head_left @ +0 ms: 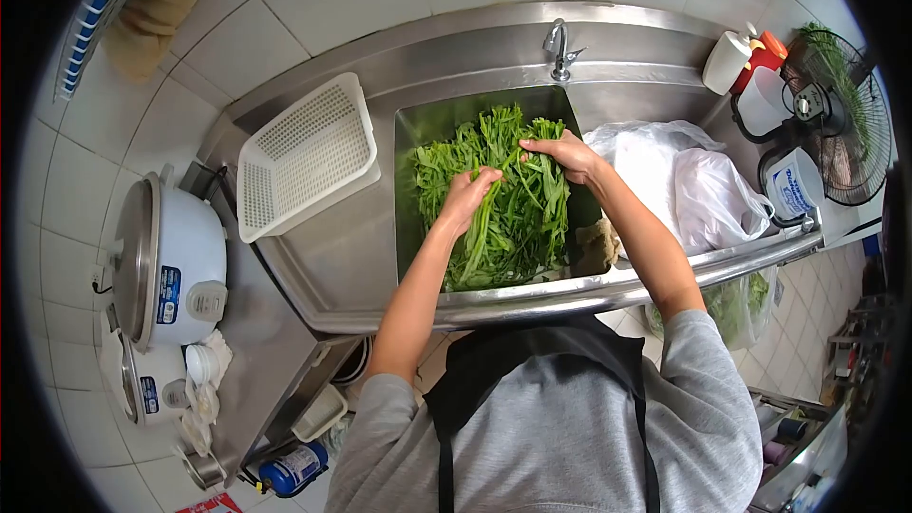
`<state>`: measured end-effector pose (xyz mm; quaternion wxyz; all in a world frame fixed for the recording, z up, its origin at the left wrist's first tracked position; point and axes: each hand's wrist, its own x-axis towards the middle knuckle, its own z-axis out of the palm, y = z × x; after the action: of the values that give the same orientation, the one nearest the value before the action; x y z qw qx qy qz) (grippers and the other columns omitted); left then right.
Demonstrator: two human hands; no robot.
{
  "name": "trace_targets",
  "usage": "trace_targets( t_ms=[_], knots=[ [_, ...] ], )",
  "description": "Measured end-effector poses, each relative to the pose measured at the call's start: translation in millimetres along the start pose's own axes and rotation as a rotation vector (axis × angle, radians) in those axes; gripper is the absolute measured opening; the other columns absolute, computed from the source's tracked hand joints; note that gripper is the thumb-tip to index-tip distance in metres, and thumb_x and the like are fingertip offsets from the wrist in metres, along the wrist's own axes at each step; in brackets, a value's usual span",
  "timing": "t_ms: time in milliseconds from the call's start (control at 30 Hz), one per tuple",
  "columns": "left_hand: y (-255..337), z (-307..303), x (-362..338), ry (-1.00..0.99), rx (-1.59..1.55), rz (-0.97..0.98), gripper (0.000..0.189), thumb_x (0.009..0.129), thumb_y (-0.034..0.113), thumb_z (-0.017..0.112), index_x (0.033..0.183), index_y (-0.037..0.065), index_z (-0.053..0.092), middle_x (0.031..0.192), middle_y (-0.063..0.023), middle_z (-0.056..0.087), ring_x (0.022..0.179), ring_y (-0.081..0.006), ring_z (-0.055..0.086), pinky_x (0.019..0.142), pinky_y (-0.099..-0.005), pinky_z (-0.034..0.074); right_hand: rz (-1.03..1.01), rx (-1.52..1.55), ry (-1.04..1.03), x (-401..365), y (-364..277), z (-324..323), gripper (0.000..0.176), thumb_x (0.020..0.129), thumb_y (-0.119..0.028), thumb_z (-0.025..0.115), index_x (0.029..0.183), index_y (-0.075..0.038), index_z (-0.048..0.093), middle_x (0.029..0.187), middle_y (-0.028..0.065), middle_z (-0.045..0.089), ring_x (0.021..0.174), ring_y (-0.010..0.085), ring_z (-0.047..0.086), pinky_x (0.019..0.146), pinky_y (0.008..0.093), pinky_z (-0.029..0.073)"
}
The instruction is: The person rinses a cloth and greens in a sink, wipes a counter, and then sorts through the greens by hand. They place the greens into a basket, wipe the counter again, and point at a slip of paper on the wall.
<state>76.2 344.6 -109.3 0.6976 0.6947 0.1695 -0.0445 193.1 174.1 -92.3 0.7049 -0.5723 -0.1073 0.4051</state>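
Leafy greens [513, 237] with long stalks fill much of the steel sink basin [408, 123]. Over the middle of the pile, my left hand [468, 198] is closed around some green stems. My right hand [567, 155] reaches in from the right, thumb and fingers pinched on stalks of the same greens near the upper part of the heap. The stems run between the two hands. Some fingertips are hidden among leaves. Behind the basin stands a chrome faucet [560, 47]; no water is visible coming from it.
A white perforated basket [309, 157] rests tilted on the left drainboard. White plastic bags [712, 195] lie right of the basin, near a bottle [727, 62] and a fan [836, 114]. Rice cookers [185, 256] stand at left. The sink's rounded front edge [570, 300] runs before my body.
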Motion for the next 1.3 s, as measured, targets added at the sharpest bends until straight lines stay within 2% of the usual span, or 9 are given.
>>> trace_targets(
  t_ms=[167,333,533,767,833,933,1000,1200,1300],
  knots=[
    [-5.9,3.6,1.0,-0.145,-0.123,0.019,0.02,0.079,0.023,0.052,0.086,0.005,0.054,0.08,-0.0044,0.058,0.057,-0.0079,0.034,0.061,-0.0235,0.033,-0.018,0.002,0.012,-4.4,-1.6,-2.4,0.023,0.078,-0.016,0.066,0.096,-0.003,0.059,0.081,0.0055,0.063,0.07,0.0128,0.06,0.064,0.0285,0.051],
    [-4.3,7.9,1.9,-0.065,-0.176,-0.039,0.021,0.078,0.025,0.05,0.083,0.004,0.05,0.078,-0.0066,0.054,0.054,-0.0102,0.035,0.062,-0.0247,0.033,-0.077,-0.004,-0.004,-8.5,-4.0,5.0,0.023,0.076,-0.015,0.068,0.093,-0.002,0.061,0.081,0.0052,0.063,0.073,0.0118,0.059,0.067,0.027,0.049],
    [-41.4,-3.0,28.0,0.197,-0.183,-0.354,0.025,0.077,0.029,0.049,0.08,0.004,0.049,0.071,-0.0017,0.044,0.056,-0.0106,0.036,0.069,-0.0309,0.035,-0.377,-0.632,0.136,-6.9,15.5,22.7,0.026,0.07,-0.01,0.07,0.092,0.002,0.062,0.085,0.0069,0.065,0.077,0.0114,0.057,0.075,0.0256,0.045],
    [-53.4,-36.6,4.1,0.326,-0.449,-0.104,0.025,0.086,0.031,0.046,0.088,0.006,0.051,0.072,-0.0022,0.044,0.059,-0.0112,0.042,0.065,-0.031,0.039,-0.093,-0.605,0.075,-11.6,-0.5,-5.3,0.035,0.069,-0.019,0.074,0.09,0.007,0.061,0.083,0.0105,0.065,0.071,0.0118,0.057,0.072,0.0262,0.045],
    [-15.6,-20.2,-5.0,0.0,-0.018,-0.008,0.029,0.085,0.032,0.054,0.098,0.005,0.049,0.066,0.0012,0.045,0.056,-0.0101,0.042,0.057,-0.0266,0.039,-0.09,-0.564,-0.004,-10.5,-5.1,4.3,0.035,0.07,-0.019,0.074,0.091,0.007,0.061,0.082,0.0103,0.065,0.071,0.0118,0.057,0.072,0.0262,0.045],
    [2.1,-3.0,-10.0,-0.121,0.373,0.261,0.028,0.081,0.033,0.062,0.087,0.005,0.06,0.072,-0.0017,0.058,0.061,-0.0102,0.049,0.063,-0.0287,0.042,-0.156,-0.573,0.005,-10.2,-4.9,12.3,0.033,0.072,-0.016,0.072,0.095,0.005,0.06,0.081,0.0087,0.065,0.073,0.012,0.057,0.072,0.0258,0.045],
    [1.5,-15.5,-14.0,-0.08,0.436,0.193,0.027,0.081,0.032,0.062,0.084,0.005,0.061,0.074,-0.0027,0.06,0.064,-0.0106,0.052,0.068,-0.0296,0.043,-0.056,-0.405,-0.169,-10.6,-11.0,5.7,0.033,0.074,-0.013,0.07,0.099,0.004,0.058,0.079,0.0076,0.065,0.076,0.0128,0.059,0.074,0.0254,0.046],
    [-18.4,-34.9,-33.8,-0.225,0.897,-0.006,0.028,0.076,0.037,0.064,0.083,0.01,0.065,0.075,-0.0102,0.065,0.068,-0.016,0.06,0.07,-0.0326,0.047,0.057,0.022,-0.009,-10.9,-5.7,-37.7,0.022,0.081,-0.02,0.064,0.094,-0.004,0.058,0.082,0.0052,0.062,0.072,0.0143,0.06,0.061,0.0317,0.052],
    [-8.7,-0.5,-27.1,-0.063,0.87,0.143,0.035,0.078,0.042,0.061,0.093,0.011,0.065,0.061,-0.012,0.059,0.057,-0.0187,0.057,0.059,-0.0351,0.044,0.098,0.103,0.081,-3.2,4.2,-33.1,0.023,0.083,-0.023,0.061,0.096,-0.005,0.057,0.085,0.0061,0.062,0.073,0.0151,0.061,0.061,0.0313,0.052]
  ],
)
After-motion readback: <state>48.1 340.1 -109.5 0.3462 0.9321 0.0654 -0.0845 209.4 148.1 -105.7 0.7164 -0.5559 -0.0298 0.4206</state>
